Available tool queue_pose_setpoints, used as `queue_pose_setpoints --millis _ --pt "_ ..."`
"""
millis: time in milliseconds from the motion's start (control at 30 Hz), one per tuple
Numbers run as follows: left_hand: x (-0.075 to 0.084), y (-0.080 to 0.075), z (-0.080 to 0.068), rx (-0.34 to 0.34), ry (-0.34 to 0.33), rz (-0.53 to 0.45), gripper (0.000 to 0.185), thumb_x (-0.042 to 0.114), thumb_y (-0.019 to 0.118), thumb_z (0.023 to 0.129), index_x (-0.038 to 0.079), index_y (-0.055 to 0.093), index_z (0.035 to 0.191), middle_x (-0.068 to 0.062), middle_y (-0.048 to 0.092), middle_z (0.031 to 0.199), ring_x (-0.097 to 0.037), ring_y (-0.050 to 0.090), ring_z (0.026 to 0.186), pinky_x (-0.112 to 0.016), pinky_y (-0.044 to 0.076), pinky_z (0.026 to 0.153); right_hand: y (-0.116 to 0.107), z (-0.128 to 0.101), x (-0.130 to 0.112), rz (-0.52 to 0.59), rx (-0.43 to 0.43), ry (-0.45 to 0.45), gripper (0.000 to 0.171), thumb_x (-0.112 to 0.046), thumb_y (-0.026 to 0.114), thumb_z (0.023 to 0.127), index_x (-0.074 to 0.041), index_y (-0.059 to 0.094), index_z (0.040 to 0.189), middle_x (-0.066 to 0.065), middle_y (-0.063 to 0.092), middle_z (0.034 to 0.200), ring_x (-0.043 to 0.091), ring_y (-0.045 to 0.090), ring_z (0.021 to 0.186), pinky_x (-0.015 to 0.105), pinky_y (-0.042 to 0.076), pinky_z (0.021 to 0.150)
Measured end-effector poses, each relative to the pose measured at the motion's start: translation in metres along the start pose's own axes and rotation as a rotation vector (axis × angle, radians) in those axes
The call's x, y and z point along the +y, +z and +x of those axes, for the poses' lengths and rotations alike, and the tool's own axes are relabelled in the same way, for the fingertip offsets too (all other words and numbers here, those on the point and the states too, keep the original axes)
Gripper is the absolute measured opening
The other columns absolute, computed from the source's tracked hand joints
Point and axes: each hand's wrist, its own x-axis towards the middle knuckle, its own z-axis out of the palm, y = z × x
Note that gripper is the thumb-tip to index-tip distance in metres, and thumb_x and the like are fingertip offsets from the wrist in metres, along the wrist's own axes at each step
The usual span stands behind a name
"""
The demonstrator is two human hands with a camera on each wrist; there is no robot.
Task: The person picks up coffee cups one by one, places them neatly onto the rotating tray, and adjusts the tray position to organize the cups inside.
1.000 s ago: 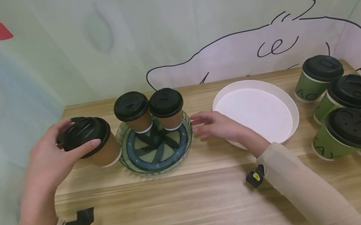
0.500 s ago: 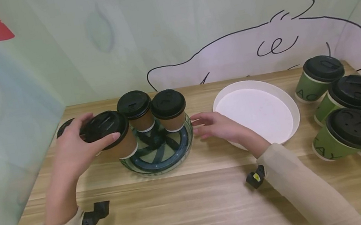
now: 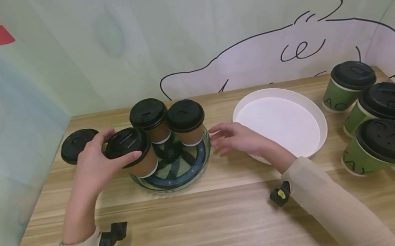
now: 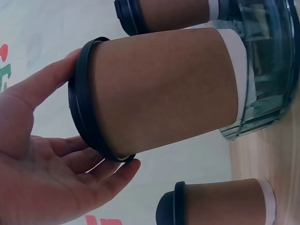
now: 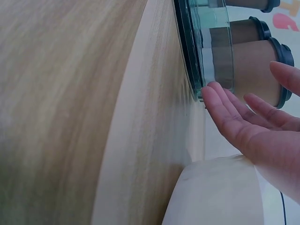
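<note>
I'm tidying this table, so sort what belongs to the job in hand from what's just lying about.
Apparently in the job:
held brown cup, in the left hand
glass dish
two brown cups inside it
far-left brown cup, probably

Apparently lying about:
white tray
green cups

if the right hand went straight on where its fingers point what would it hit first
The right hand would probably meet the clear dish first; its fingertips look very close, perhaps touching.
</note>
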Motion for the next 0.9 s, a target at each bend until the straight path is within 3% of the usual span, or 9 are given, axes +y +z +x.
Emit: queue_pose_setpoints --millis 467,900 --pt "-0.014 0.007 0.007 -0.01 0.003 -0.016 0.086 0.038 0.074 0.075 -0.003 0.031 0.138 -0.026 0.033 0.138 -0.049 0.027 0.124 -0.06 0.026 0.095 0.001 0.0 -0.001 -0.005 0.006 0.006 0.046 -0.004 0.054 0.089 0.007 0.04 0.131 0.028 0.052 0.117 0.04 0.057 0.099 0.045 0.048 0.084" --pt "-0.014 0.007 0.014 -0.023 -0.006 -0.002 0.088 0.036 0.073 0.076 -0.005 0.028 0.139 -0.026 0.032 0.139 -0.048 0.025 0.125 -0.06 0.024 0.097 0.001 0.0 -0.002 -0.019 0.003 0.0 0.046 -0.006 0.054 0.09 0.006 0.041 0.132 0.026 0.05 0.123 0.038 0.056 0.102 0.043 0.048 0.084"
